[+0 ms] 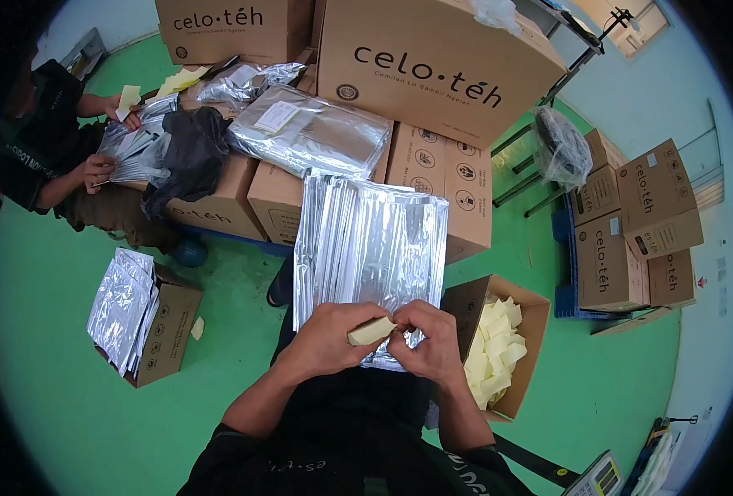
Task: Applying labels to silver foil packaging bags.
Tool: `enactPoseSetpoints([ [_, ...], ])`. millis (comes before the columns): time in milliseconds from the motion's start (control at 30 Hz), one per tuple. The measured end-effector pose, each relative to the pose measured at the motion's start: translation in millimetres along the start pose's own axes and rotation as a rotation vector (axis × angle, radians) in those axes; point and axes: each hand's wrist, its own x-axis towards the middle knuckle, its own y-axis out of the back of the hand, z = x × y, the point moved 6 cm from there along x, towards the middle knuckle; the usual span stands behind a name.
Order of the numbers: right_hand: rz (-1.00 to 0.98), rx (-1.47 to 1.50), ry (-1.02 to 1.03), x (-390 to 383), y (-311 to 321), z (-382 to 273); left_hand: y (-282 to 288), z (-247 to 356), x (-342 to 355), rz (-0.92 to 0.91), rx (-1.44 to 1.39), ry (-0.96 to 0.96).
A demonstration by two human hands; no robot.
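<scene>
1. The left grip (327, 335) is clamped on a small stack of yellow slips (371, 331). The pressure should be, I think, firm but gentle, so the slips do not bend.
2. The right grip (427, 337) has thumb and forefinger close together, just beside the end of this stack. I cannot tell if something is pinched between them. Better to work with the fingertips only, so that one piece separates cleanly.
3. Under both hands is the pile of silver pouches (395, 240), which seems to rest on the lap. It is good to hold the knees level, because smooth foil may slide, and to avoid pressing creases with the wrists.
4. Near the right forearm stands an open carton (532, 357) with many loose yellow slips (493, 343). This is a convenient place for it, but the elbow should not hit its flap.
</scene>
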Motion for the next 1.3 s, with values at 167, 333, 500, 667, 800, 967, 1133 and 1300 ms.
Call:
enactPoseSetpoints([
  [167,0.118,-0.058,0.048,-0.5,-3.0,-0.1,-2.2,3.2,1.0,0.040,0.066,-0.026],
  [333,0.181,-0.097,0.015,1.5,1.2,4.2,-2.3,1.8,2.6,0.122,0.104,-0.064],
  [500,0.294,-0.123,-0.274,-3.5,23.1,41.2,14.1,14.3,-4.6,0.301,0.049,-0.046],
  [667,0.150,0.306,-0.311,-10.8,9.5,39.7,9.1,17.9,2.6,0.327,0.031,-0.107],
  [800,0.091,0.313,-0.224,-6.6,6.8,23.8,0.6,8.9,3.9,0.258,-0.167,-0.033],
  [967,0.076,0.304,-0.216,-10.9,11.1,24.0,0.2,10.7,4.8,0.200,-0.158,-0.021],
  [1133,0.395,0.215,-0.273,-27.9,51.7,63.4,-0.2,-19.2,-0.6,0.251,-0.577,0.097],
  [1300,0.741,-0.705,-0.625,-116.5,172.5,148.7,32.3,-37.8,-13.2,0.560,-0.836,0.147],
])
